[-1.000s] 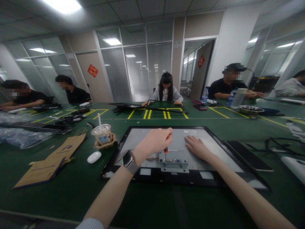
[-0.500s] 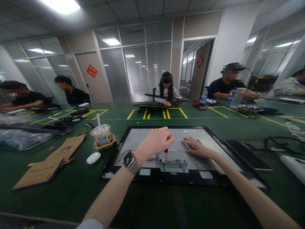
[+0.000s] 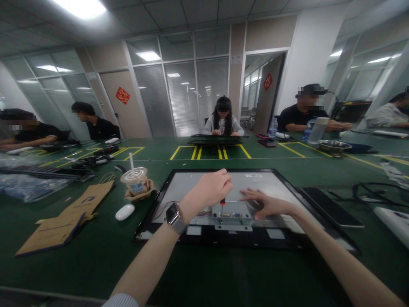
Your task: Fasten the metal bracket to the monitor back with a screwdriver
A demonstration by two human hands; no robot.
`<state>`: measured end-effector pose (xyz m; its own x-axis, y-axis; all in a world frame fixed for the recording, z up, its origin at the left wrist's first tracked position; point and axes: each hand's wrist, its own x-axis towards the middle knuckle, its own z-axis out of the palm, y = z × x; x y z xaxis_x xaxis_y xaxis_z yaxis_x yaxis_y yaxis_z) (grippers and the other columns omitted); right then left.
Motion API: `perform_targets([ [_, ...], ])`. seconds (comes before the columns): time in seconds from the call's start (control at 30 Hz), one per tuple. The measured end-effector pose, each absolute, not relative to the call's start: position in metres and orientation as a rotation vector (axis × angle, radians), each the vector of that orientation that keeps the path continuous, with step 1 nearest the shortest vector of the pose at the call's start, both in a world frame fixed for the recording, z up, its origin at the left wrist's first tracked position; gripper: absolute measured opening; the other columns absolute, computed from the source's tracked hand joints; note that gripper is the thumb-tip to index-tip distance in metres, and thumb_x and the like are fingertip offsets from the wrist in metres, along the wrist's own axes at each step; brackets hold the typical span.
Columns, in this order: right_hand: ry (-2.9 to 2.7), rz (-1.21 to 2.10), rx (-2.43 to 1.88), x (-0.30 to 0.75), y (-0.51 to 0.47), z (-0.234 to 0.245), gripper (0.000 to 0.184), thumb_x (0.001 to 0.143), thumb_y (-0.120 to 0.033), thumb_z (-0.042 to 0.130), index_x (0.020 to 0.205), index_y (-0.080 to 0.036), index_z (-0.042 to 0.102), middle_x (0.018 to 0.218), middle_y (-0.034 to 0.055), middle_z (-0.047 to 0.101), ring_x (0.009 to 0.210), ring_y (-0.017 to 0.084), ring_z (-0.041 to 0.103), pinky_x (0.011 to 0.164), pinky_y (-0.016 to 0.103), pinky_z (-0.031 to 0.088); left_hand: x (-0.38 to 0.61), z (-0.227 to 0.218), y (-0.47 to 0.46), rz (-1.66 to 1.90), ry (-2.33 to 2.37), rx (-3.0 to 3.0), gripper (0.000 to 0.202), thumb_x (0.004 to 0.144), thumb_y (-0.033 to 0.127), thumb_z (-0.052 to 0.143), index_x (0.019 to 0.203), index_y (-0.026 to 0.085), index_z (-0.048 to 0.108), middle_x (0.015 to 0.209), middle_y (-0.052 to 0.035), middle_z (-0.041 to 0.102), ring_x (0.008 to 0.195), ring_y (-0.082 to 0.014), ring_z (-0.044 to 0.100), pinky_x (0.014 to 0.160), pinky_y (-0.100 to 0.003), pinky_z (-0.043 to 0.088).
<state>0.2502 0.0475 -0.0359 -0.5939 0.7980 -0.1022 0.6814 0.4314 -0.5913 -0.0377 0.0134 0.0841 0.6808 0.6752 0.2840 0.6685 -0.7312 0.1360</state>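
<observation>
A monitor panel [image 3: 191, 181] lies back side up on the green table, black frame around a grey metal sheet. A small metal board cover [image 3: 234, 215] sits near its front edge. My left hand [image 3: 207, 192], with a watch on the wrist, is closed around a red-handled screwdriver [image 3: 221, 207] that stands upright with its tip on the cover. My right hand [image 3: 266, 204] rests on the panel just right of the cover, fingers spread and pointing left, holding nothing.
A lidded drink cup [image 3: 136, 180], a white mouse [image 3: 125, 211] and a brown paper bag [image 3: 68, 211] lie to the left. A dark flat slab [image 3: 330, 205] and cables [image 3: 373, 194] lie to the right. Several other people sit at the far side of the table.
My right hand slid toward me and leftward along the panel, closer to the metal cover. The left hand stayed on the screwdriver. The person opposite laid down the frame they lifted.
</observation>
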Motion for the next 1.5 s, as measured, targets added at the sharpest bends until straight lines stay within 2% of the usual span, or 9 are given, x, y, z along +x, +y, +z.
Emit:
perform_targets([
  [0.17, -2.485, 0.808, -1.327, 0.250, 0.053, -0.048, 0.060, 0.084, -0.059, 0.065, 0.139, -0.034, 0.061, 0.163, 0.0034, 0.034, 0.152, 0.034, 0.016, 0.121, 0.062, 0.008, -0.037, 0.087, 0.012, 0.470, 1.132, 2.813, 0.025, 0.096, 0.024, 0.041, 0.082, 0.018, 0.060, 0.077, -0.0019, 0.063, 0.067, -0.0156, 0.053, 0.064, -0.029, 0.036],
  [0.3, -2.451, 0.617, -1.408, 0.245, 0.060, -0.066, 0.053, 0.093, -0.046, 0.051, 0.142, -0.029, 0.058, 0.160, 0.0060, 0.040, 0.151, 0.031, 0.026, 0.122, 0.059, 0.012, -0.037, 0.083, 0.015, 0.456, 1.124, 2.842, 0.037, 0.100, 0.033, 0.040, 0.071, 0.018, 0.057, 0.062, 0.0000, 0.054, 0.059, -0.0146, 0.046, 0.061, -0.029, 0.032],
  [0.5, -2.433, 0.240, -1.435, 0.234, 0.065, -0.085, 0.049, 0.097, -0.034, 0.038, 0.139, -0.029, 0.061, 0.151, 0.0056, 0.053, 0.141, 0.027, 0.044, 0.117, 0.053, 0.031, -0.038, 0.082, 0.015, 0.492, 1.084, 2.846, 0.034, 0.098, 0.025, 0.036, 0.078, 0.017, 0.062, 0.092, -0.0042, 0.060, 0.072, -0.0151, 0.054, 0.067, -0.029, 0.038],
  [0.6, -2.431, 0.127, -1.403, 0.231, 0.065, -0.087, 0.049, 0.097, -0.030, 0.037, 0.139, -0.029, 0.061, 0.147, 0.0057, 0.057, 0.137, 0.026, 0.049, 0.114, 0.051, 0.037, -0.039, 0.085, 0.013, 0.478, 1.046, 2.797, 0.033, 0.097, 0.021, 0.035, 0.082, 0.017, 0.063, 0.091, -0.0041, 0.062, 0.078, -0.0167, 0.058, 0.070, -0.029, 0.040],
  [0.73, -2.435, 0.089, -1.390, 0.230, 0.063, -0.086, 0.049, 0.096, -0.029, 0.036, 0.138, -0.027, 0.062, 0.144, 0.0070, 0.060, 0.135, 0.027, 0.051, 0.112, 0.052, 0.039, -0.039, 0.088, 0.011, 0.494, 1.002, 2.770, 0.030, 0.099, 0.026, 0.039, 0.080, 0.018, 0.061, 0.074, -0.0007, 0.062, 0.068, -0.0150, 0.055, 0.063, -0.028, 0.036],
  [0.9, -2.432, 0.065, -1.396, 0.227, 0.061, -0.085, 0.050, 0.095, -0.026, 0.037, 0.138, -0.028, 0.062, 0.144, 0.0071, 0.060, 0.133, 0.027, 0.053, 0.111, 0.052, 0.041, -0.040, 0.090, 0.010, 0.489, 1.070, 2.796, 0.049, 0.101, 0.046, 0.043, 0.064, 0.017, 0.056, 0.058, 0.0005, 0.054, 0.055, -0.0124, 0.047, 0.057, -0.028, 0.032],
  [1.03, -2.435, 0.063, -1.405, 0.228, 0.063, -0.087, 0.050, 0.094, -0.026, 0.037, 0.139, -0.029, 0.061, 0.145, 0.0064, 0.060, 0.133, 0.027, 0.053, 0.111, 0.053, 0.041, -0.039, 0.089, 0.009, 0.497, 1.126, 2.821, 0.055, 0.101, 0.054, 0.040, 0.064, 0.017, 0.054, 0.060, -0.0004, 0.056, 0.056, -0.0134, 0.049, 0.057, -0.029, 0.032],
  [1.3, -2.447, 0.044, -1.393, 0.228, 0.062, -0.086, 0.048, 0.097, -0.025, 0.037, 0.138, -0.027, 0.062, 0.144, 0.0084, 0.060, 0.132, 0.027, 0.054, 0.111, 0.051, 0.041, -0.045, 0.090, 0.012, 0.413, 1.103, 2.773, 0.035, 0.097, 0.045, 0.053, 0.077, 0.018, 0.062, 0.072, -0.0023, 0.067, 0.067, -0.0171, 0.059, 0.061, -0.028, 0.038],
  [1.5, -2.437, 0.054, -1.401, 0.227, 0.062, -0.086, 0.048, 0.097, -0.026, 0.037, 0.138, -0.029, 0.061, 0.144, 0.0074, 0.060, 0.132, 0.027, 0.053, 0.111, 0.053, 0.041, -0.045, 0.093, 0.012, 0.421, 1.141, 2.830, 0.050, 0.100, 0.053, 0.044, 0.072, 0.017, 0.064, 0.068, -0.0043, 0.066, 0.065, -0.0174, 0.060, 0.061, -0.028, 0.038],
])
